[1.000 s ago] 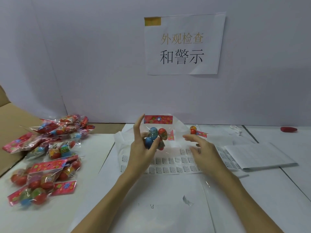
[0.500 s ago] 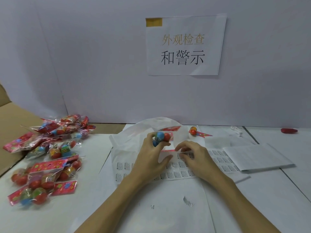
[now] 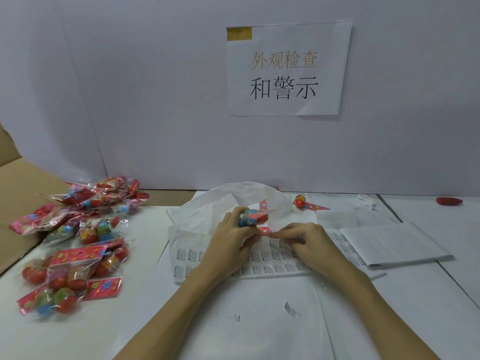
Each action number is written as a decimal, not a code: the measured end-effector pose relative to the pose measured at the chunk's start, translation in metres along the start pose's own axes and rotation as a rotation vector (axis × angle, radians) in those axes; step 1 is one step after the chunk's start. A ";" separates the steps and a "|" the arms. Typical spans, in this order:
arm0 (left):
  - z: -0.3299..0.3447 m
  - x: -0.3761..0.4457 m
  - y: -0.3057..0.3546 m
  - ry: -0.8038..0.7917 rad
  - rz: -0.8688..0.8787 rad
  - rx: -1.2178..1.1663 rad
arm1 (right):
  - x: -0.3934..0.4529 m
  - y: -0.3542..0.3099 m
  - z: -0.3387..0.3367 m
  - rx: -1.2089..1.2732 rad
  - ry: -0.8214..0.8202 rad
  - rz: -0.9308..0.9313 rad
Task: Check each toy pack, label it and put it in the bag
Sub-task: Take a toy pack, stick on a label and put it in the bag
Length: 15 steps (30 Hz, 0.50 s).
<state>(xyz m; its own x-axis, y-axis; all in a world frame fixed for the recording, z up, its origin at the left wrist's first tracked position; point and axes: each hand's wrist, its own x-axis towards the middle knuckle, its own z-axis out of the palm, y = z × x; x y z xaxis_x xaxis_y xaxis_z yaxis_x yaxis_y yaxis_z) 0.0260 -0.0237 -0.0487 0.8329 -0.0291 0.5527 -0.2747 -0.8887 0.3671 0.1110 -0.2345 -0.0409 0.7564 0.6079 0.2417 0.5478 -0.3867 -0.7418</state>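
**One pack in hand, a heap still waiting**

The left hand (image 3: 228,237) grips a toy pack (image 3: 253,216) with its fingers curled round it, held over the sheet of warning labels (image 3: 272,263) at the mouth of the white bag (image 3: 205,211). The right hand (image 3: 309,242) has its fingers pinched together at the pack's red header, seemingly pressing a label on (the label itself is too small to make out). Most of the work looks undone: a heap of packs (image 3: 78,237) lies at the left of the bench (image 3: 428,294). What the bag holds cannot be seen. One stray pack (image 3: 306,203) lies just beyond it.
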 end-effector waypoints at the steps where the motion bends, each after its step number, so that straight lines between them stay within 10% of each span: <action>1: 0.000 0.000 -0.001 -0.001 0.001 -0.006 | 0.000 0.001 -0.002 0.012 0.003 0.015; 15: 0.002 0.000 -0.004 0.001 -0.022 -0.048 | 0.002 0.006 0.000 0.056 0.070 -0.013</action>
<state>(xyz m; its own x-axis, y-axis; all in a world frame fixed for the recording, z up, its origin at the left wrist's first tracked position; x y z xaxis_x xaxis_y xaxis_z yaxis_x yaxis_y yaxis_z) 0.0278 -0.0204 -0.0516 0.8383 -0.0096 0.5451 -0.2794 -0.8662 0.4143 0.1153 -0.2354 -0.0449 0.7735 0.5617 0.2936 0.5387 -0.3386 -0.7715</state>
